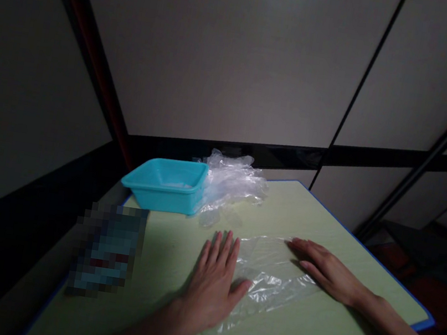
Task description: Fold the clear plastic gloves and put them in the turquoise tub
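Note:
A thin, clear, crinkled plastic piece (267, 286) lies spread on the table between my hands; whether it is a glove or a bag I cannot tell. My left hand (211, 289) rests flat at its left edge, fingers stretched out and thumb apart over the plastic. On the right side, my right hand (328, 270) lies with extended fingers on the plastic's edge. Neither hand grips anything. Beyond them sits a loose pile of clear plastic pieces (232, 183) that look like disposable gloves.
A turquoise plastic basin (166, 198) stands at the back left, against the pile, with something pale inside. At the table's left edge lies a blurred-out item (110, 251). The pale green table (293, 208) has a blue rim and stands near cabinet panels (238, 69).

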### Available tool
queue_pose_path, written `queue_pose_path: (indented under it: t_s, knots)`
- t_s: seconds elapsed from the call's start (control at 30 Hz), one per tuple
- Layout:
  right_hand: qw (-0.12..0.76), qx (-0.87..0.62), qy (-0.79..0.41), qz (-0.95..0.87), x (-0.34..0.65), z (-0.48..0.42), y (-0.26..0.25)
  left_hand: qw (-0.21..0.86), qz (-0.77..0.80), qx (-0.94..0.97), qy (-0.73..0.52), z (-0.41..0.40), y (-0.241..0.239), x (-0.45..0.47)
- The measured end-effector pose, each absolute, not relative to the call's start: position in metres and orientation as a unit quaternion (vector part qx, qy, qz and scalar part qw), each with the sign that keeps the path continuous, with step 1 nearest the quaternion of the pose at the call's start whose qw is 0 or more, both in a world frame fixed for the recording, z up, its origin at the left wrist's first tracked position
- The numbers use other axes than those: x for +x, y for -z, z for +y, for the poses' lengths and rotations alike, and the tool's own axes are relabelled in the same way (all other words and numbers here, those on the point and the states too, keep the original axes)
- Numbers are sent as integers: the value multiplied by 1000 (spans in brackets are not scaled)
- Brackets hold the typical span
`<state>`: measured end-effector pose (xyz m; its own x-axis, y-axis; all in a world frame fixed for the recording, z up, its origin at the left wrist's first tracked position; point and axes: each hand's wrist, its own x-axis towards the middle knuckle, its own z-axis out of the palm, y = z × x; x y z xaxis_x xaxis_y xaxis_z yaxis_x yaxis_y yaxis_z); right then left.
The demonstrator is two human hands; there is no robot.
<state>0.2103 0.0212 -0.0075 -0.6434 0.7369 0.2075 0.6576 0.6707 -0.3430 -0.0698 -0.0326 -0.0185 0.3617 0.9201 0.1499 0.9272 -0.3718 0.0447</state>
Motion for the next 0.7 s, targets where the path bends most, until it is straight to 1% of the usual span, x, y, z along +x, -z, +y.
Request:
queue_pose_path:
  t_s: [0.3, 0.43, 0.7]
  knots:
    - [154, -392, -121, -899, 211, 20, 8, -5, -577, -815, 48, -30, 15, -78]
    - [153, -392, -118, -899, 212, 21, 9, 0, -582, -812, 47, -28, 12, -82]
    - [169, -379, -103, -904, 212, 21, 12, -11, -604, -797, 32, -23, 0, -95]
